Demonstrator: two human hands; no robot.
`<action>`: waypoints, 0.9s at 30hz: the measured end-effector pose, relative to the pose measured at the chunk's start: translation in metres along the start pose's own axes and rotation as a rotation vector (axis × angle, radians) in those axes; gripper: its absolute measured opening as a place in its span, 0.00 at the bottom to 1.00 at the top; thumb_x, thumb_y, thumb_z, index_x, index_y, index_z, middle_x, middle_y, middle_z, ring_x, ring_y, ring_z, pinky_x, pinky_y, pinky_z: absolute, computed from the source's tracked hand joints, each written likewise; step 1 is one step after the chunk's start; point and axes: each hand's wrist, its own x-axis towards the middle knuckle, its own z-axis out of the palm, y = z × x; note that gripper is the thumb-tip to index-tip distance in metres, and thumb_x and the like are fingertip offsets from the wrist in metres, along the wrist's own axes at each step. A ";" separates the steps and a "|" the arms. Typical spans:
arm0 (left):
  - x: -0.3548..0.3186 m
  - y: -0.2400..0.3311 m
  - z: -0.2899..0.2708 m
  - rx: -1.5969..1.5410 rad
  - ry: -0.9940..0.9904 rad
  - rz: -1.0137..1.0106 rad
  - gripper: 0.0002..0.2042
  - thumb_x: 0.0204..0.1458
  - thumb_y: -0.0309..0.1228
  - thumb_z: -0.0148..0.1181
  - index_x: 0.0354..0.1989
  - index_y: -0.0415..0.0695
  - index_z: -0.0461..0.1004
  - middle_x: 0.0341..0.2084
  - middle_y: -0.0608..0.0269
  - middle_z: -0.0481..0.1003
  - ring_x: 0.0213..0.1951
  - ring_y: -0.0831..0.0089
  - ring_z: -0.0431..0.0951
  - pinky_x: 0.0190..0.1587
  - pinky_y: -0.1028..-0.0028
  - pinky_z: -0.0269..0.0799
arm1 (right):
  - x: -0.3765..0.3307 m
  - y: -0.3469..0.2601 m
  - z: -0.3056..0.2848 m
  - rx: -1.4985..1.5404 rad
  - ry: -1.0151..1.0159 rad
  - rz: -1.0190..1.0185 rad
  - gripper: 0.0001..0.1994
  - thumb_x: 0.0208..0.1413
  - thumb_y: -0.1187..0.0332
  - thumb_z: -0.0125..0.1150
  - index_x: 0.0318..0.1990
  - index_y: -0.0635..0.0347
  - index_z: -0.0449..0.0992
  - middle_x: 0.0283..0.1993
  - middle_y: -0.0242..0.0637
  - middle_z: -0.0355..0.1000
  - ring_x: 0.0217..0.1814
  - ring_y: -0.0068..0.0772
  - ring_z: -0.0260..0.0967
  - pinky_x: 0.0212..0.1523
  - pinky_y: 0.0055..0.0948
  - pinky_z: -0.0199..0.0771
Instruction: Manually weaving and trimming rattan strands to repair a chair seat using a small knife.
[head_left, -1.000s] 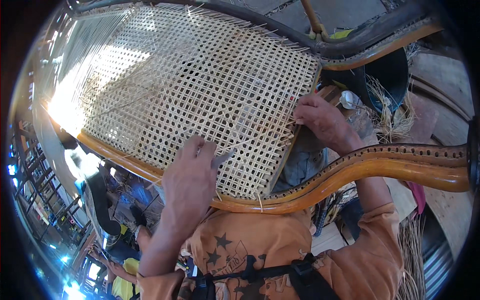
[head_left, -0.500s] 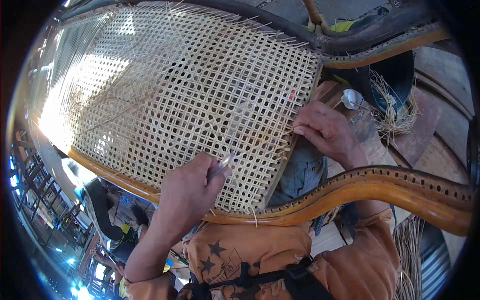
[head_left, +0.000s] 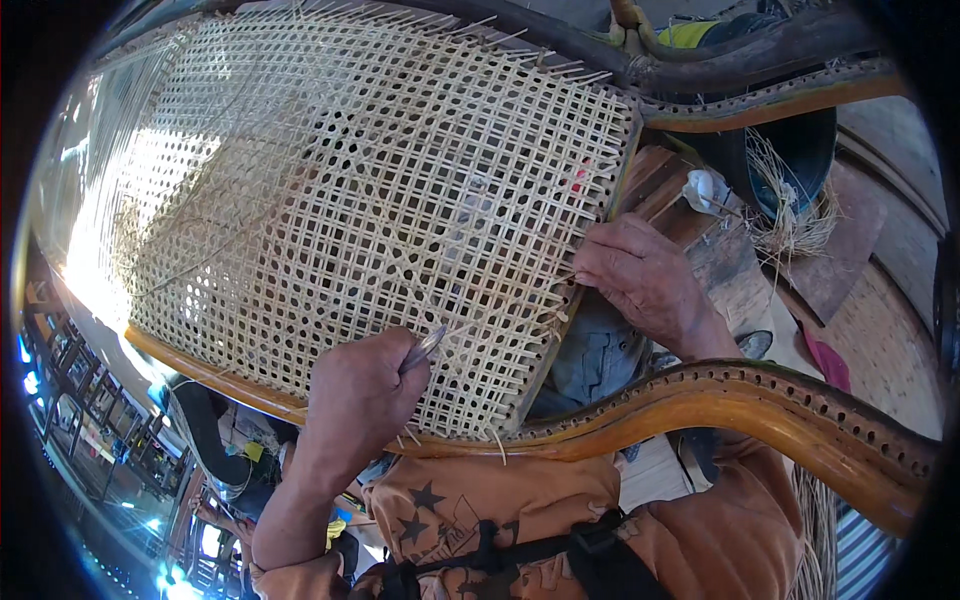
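Observation:
A large woven cane panel (head_left: 500, 230) of pale strands with open holes stretches across a curved wooden frame (head_left: 690, 405). My left hand (head_left: 365, 385) rests over its near part, fingers wrapped round a pointed metal tool (head_left: 428, 346) that looks like an awl. The tool's tip lies at the weave, beside a thin loose strand. At the panel's right edge, among short strand ends, my right hand (head_left: 645, 280) is closed in a pinch. What its fingertips hold is hidden.
Drilled holes line the frame rail. To the right, a dark bucket (head_left: 808, 165) stands with a tangle of cane strips (head_left: 785, 235), near a crumpled white bag (head_left: 703, 190). A long bundle of strips (head_left: 815, 500) lies lower right. Another person's arm shows at the lower left.
My left hand and the tool have shifted slightly left and down, and the tool tip now shows more plainly. My right hand stays at the panel edge, its fingers curled more tightly.

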 end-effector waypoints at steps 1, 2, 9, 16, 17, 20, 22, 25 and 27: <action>0.000 -0.001 0.000 0.000 0.002 0.001 0.14 0.51 0.34 0.57 0.19 0.39 0.67 0.11 0.55 0.65 0.13 0.62 0.64 0.19 0.67 0.61 | 0.001 0.000 0.000 -0.011 -0.010 0.001 0.06 0.46 0.70 0.63 0.33 0.56 0.75 0.39 0.37 0.69 0.39 0.42 0.67 0.37 0.32 0.71; 0.000 -0.002 0.000 0.014 0.000 0.000 0.14 0.51 0.34 0.56 0.19 0.39 0.67 0.11 0.54 0.65 0.14 0.60 0.65 0.20 0.66 0.61 | 0.003 0.000 -0.001 -0.013 -0.009 -0.003 0.06 0.46 0.70 0.63 0.33 0.56 0.75 0.39 0.37 0.69 0.39 0.42 0.67 0.37 0.32 0.71; -0.028 -0.012 -0.023 0.050 0.033 -0.002 0.13 0.51 0.34 0.55 0.24 0.37 0.66 0.16 0.48 0.67 0.21 0.53 0.70 0.25 0.64 0.64 | -0.048 0.000 -0.016 0.515 0.349 0.526 0.14 0.51 0.73 0.58 0.47 0.62 0.70 0.39 0.33 0.68 0.46 0.21 0.65 0.45 0.22 0.66; -0.104 -0.036 -0.035 -0.022 0.240 -0.058 0.05 0.48 0.29 0.54 0.30 0.41 0.70 0.21 0.50 0.72 0.27 0.52 0.74 0.30 0.62 0.68 | -0.137 -0.116 -0.083 0.119 0.422 0.590 0.07 0.52 0.71 0.55 0.35 0.65 0.74 0.32 0.34 0.70 0.31 0.22 0.66 0.33 0.21 0.67; -0.111 -0.035 -0.034 -0.070 0.275 -0.015 0.05 0.48 0.30 0.54 0.30 0.41 0.70 0.22 0.50 0.72 0.27 0.52 0.74 0.31 0.62 0.68 | -0.134 -0.137 -0.074 0.369 0.400 0.352 0.06 0.52 0.71 0.56 0.34 0.66 0.74 0.33 0.35 0.72 0.33 0.21 0.68 0.35 0.21 0.68; -0.125 -0.032 -0.029 -0.076 0.328 0.060 0.07 0.48 0.30 0.55 0.30 0.39 0.70 0.21 0.50 0.71 0.26 0.54 0.73 0.30 0.64 0.67 | -0.030 -0.155 -0.005 0.149 0.146 0.009 0.08 0.56 0.70 0.52 0.35 0.66 0.73 0.32 0.38 0.71 0.36 0.29 0.68 0.38 0.25 0.66; -0.135 -0.026 -0.037 -0.053 0.375 0.168 0.08 0.49 0.31 0.55 0.30 0.38 0.70 0.22 0.49 0.70 0.27 0.53 0.72 0.31 0.63 0.66 | 0.021 -0.140 0.054 0.424 -0.022 -0.011 0.12 0.57 0.62 0.53 0.38 0.63 0.74 0.37 0.33 0.71 0.39 0.25 0.66 0.43 0.24 0.65; -0.134 -0.027 -0.046 0.003 0.456 0.218 0.09 0.49 0.32 0.55 0.30 0.37 0.70 0.23 0.48 0.71 0.29 0.53 0.73 0.31 0.62 0.66 | 0.054 -0.135 0.078 0.493 -0.367 0.095 0.13 0.58 0.60 0.53 0.40 0.62 0.75 0.33 0.29 0.72 0.35 0.21 0.65 0.39 0.23 0.67; -0.123 -0.036 -0.048 0.025 0.496 0.223 0.11 0.49 0.35 0.56 0.30 0.38 0.70 0.23 0.48 0.71 0.28 0.53 0.73 0.32 0.62 0.66 | 0.053 -0.154 0.052 0.448 -0.379 0.140 0.14 0.57 0.59 0.55 0.37 0.62 0.76 0.28 0.26 0.71 0.30 0.18 0.64 0.33 0.21 0.67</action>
